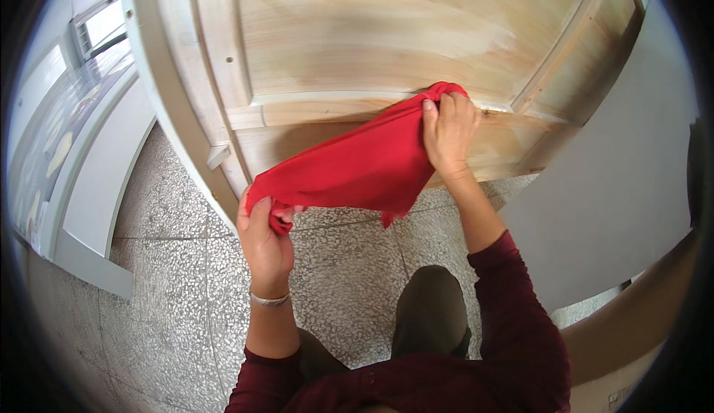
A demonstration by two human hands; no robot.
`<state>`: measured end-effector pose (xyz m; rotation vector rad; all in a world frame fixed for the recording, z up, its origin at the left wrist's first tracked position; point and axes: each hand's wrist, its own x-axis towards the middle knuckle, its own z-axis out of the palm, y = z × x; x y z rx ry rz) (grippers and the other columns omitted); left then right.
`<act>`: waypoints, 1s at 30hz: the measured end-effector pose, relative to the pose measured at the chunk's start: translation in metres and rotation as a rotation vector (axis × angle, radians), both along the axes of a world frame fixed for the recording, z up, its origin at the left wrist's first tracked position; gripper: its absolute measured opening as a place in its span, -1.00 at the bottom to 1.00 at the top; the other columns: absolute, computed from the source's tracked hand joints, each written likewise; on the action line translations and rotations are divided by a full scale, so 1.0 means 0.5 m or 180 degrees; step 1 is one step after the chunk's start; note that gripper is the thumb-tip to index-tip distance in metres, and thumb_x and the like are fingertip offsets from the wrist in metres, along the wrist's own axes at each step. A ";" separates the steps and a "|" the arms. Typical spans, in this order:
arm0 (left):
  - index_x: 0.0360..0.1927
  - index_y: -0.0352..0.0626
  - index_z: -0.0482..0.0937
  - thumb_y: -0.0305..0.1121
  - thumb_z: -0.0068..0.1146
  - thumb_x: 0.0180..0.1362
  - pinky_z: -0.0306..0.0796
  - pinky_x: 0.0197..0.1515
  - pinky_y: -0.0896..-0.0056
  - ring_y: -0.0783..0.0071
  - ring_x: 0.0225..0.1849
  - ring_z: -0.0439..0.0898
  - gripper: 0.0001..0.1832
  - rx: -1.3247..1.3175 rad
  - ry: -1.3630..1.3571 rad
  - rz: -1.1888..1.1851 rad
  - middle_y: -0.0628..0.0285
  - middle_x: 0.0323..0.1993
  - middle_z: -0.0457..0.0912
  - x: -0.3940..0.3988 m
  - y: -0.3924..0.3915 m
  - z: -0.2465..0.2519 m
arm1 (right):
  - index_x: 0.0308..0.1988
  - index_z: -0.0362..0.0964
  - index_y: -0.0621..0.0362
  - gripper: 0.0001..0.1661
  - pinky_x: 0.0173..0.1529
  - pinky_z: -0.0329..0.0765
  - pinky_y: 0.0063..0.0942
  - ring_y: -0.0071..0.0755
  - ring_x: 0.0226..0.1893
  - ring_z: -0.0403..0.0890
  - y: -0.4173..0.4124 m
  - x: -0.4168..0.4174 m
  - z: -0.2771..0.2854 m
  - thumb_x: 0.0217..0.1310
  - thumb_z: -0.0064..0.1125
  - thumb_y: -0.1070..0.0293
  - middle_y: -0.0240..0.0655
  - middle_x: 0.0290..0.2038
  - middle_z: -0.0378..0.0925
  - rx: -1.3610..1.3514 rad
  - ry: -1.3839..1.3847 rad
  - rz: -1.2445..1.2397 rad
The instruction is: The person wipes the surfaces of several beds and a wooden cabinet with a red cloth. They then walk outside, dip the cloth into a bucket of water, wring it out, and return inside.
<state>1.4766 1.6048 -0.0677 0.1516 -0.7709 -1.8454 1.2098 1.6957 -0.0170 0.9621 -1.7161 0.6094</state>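
A red cloth (357, 167) is stretched at a slant between my two hands, in front of a light wooden panel. My left hand (265, 234), with a bracelet at its wrist, grips the lower left end of the cloth, which is bunched around the fingers. My right hand (453, 128) is higher up and holds the upper right end, its thumb and fingers closed over the fabric beside the panel's lower rail. One loose corner of the cloth hangs down between the hands, over the floor.
The wooden panel (379, 34) has framing strips and a small block (218, 156) at its left post. A grey board (608, 162) stands at the right. Pale furniture (95, 190) with a plastic-covered top is on the left. Speckled tile floor (346, 279) lies below, around my knees.
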 end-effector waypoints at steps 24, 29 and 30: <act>0.03 -0.40 0.29 -0.40 -0.21 0.13 0.28 0.10 0.28 0.27 0.02 0.42 -0.60 -0.0331 0.0533 0.0187 0.04 0.00 0.41 0.247 -0.027 -0.090 | -0.03 0.24 0.19 -0.65 0.05 0.33 -0.37 -0.34 -0.09 0.43 -0.125 0.270 -0.055 0.19 -0.23 0.32 -0.27 -0.08 0.41 -0.2325 -0.5513 0.5698; -0.12 -0.45 0.36 -0.46 -0.16 -0.03 0.31 -0.07 0.55 0.45 -0.18 0.46 -0.63 -0.0777 -0.0536 -0.0347 0.19 -0.26 0.46 0.169 -0.022 -0.068 | -0.01 0.24 0.28 -0.57 0.16 0.24 -0.25 -0.21 0.02 0.38 -0.066 0.207 -0.094 0.21 -0.29 0.27 -0.17 0.00 0.39 -0.2485 -0.6026 0.6413; -0.17 -0.40 0.39 -0.49 -0.12 -0.11 0.27 -0.10 0.62 0.52 -0.22 0.43 -0.64 -0.0616 -0.1087 -0.0399 0.24 -0.29 0.42 0.161 -0.022 -0.072 | -0.02 0.25 0.29 -0.58 0.16 0.24 -0.23 -0.20 0.02 0.38 -0.060 0.202 -0.094 0.21 -0.30 0.28 -0.16 -0.01 0.40 -0.2445 -0.6046 0.6560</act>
